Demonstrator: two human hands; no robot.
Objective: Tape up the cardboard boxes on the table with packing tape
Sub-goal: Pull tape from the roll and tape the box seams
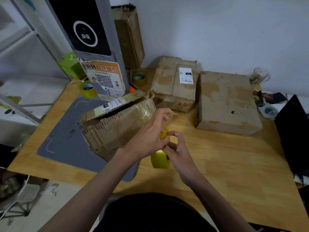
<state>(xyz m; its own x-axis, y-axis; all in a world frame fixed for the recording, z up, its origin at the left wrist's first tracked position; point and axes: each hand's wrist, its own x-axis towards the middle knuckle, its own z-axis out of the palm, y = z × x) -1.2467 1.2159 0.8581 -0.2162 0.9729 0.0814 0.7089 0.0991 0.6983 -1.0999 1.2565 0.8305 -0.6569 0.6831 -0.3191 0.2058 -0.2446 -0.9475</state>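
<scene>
On the wooden bench (217,158), a torn box (117,128) with a barcode label sits on a grey mat (66,131) below an orange QR-code poster (104,79). The left hand (150,136) pinches clear tape against it, while the right hand (177,148) grips the yellow tape roll (159,159). Further right, a box (175,84) labelled "220" touches a plain box (229,102).

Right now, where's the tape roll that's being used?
In the head view, the yellow tape roll is near the table's front centre, held in the right hand, just right of the torn box.
</scene>
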